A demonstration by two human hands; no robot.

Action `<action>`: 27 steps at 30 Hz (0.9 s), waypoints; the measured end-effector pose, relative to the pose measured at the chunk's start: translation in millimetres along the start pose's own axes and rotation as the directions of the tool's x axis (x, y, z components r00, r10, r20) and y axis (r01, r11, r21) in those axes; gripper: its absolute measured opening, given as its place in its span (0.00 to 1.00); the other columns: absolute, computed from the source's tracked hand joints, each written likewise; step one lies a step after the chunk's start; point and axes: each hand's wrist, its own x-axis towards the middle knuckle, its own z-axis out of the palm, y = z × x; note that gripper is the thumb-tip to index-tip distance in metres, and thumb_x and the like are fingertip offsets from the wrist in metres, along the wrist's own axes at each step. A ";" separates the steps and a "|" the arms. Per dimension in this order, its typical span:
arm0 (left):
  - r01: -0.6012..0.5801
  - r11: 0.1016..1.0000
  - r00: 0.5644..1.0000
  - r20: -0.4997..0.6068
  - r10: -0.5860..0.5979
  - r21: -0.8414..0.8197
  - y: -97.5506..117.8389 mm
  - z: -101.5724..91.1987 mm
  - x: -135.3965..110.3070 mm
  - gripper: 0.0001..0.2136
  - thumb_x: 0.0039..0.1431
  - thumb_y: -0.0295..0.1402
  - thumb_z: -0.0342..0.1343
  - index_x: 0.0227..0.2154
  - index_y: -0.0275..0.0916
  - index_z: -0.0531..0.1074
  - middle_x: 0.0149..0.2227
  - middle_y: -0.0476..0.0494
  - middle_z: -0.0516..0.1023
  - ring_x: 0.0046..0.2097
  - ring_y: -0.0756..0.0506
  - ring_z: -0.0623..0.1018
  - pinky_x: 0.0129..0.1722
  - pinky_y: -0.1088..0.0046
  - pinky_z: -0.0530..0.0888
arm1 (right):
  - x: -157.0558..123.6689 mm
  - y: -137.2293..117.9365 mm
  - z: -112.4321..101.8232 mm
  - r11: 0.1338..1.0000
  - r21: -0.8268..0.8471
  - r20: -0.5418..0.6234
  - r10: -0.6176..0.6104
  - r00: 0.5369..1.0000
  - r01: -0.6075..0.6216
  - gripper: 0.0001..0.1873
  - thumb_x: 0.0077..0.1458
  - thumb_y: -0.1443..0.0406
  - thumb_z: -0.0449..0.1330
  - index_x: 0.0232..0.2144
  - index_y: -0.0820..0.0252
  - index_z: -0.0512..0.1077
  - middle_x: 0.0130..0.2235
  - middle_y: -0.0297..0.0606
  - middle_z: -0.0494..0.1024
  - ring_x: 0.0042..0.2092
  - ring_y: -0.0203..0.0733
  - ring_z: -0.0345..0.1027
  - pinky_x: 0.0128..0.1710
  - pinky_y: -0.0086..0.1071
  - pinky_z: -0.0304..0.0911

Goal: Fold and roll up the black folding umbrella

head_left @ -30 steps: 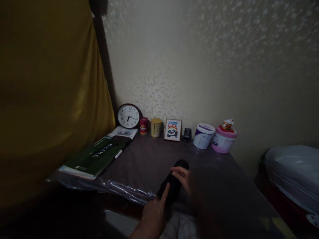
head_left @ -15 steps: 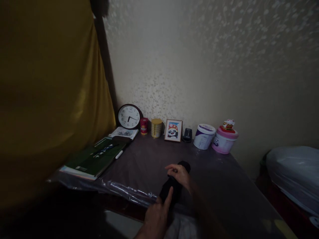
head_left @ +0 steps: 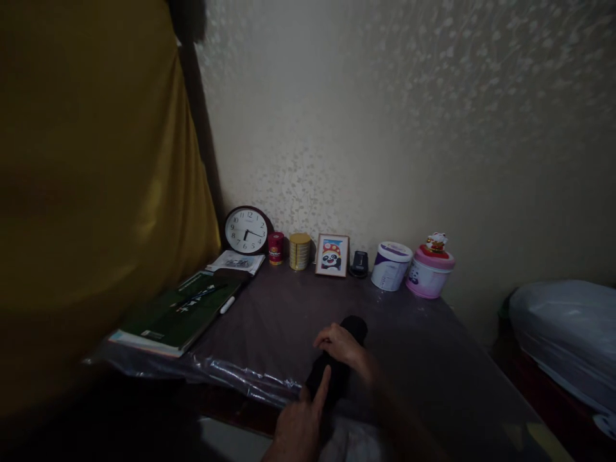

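Note:
A long black object (head_left: 355, 328), soft-looking and too dark to name more exactly, lies slanted at the table's front edge. My left hand (head_left: 299, 423) is at its near end, index finger stretched along the top and thumb at the left side. Across its middle lies my right hand (head_left: 341, 345), fingers bent over it and pointing left. Both hands appear closed on the object; the undersides of the fingers are hidden.
The table (head_left: 283, 308) has a plastic cover. Along the wall stand a clock (head_left: 246, 230), a red can (head_left: 276, 249), a yellow can (head_left: 299, 251), a framed panda picture (head_left: 332, 255) and two tubs (head_left: 391, 266). Green books (head_left: 187, 308) and a white marker (head_left: 227, 305) lie left.
My right hand has shifted slightly left and down over the black object, its fingers drawn closer together. My left hand stays at the near end. The camera view has moved a little.

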 end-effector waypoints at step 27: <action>-0.080 0.968 0.993 -0.106 0.056 -0.236 -24.4 -15.2 -9.1 0.29 0.56 0.34 0.42 0.60 0.40 0.43 0.55 0.35 0.60 0.52 0.43 0.67 0.50 0.70 0.62 | -53.3 -14.1 -7.5 0.981 0.194 -0.500 0.112 0.858 -0.015 0.15 0.57 0.60 0.47 0.36 0.55 0.73 0.39 0.37 0.76 0.43 0.39 0.68 0.47 0.33 0.58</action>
